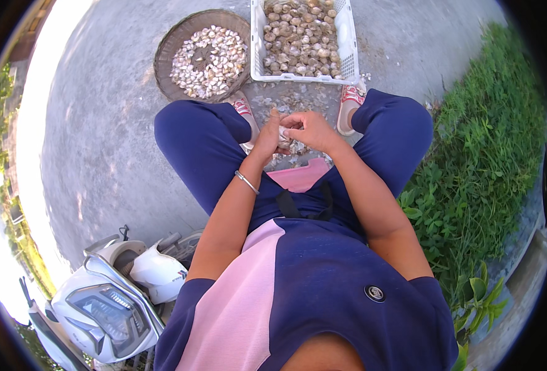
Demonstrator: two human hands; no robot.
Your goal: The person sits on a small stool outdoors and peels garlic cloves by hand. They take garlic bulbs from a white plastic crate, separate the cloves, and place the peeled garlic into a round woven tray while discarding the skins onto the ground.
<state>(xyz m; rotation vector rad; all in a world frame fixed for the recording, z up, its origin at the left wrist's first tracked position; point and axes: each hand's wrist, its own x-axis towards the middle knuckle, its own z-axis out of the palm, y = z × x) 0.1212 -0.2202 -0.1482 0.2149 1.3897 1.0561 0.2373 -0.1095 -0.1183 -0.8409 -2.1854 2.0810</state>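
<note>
Between my knees, both hands are closed together around a whitish garlic bulb [284, 132]. My left hand [266, 140] cups it from the left, thumb raised. From the right, my right hand [312, 130] pinches at it with bent fingers, which partly cover the bulb. Beyond my left foot sits a round woven basket [164, 69] with separated garlic cloves [208, 62] spread in it. To its right stands a white plastic crate [351, 46] filled with brownish whole garlic bulbs [301, 38].
Papery garlic skins [293, 148] litter the concrete ground [112, 123] beneath my hands and around my shoes [349, 106]. Green grass and weeds [484, 142] grow along the right side. A white scooter [109, 309] is parked behind at the lower left.
</note>
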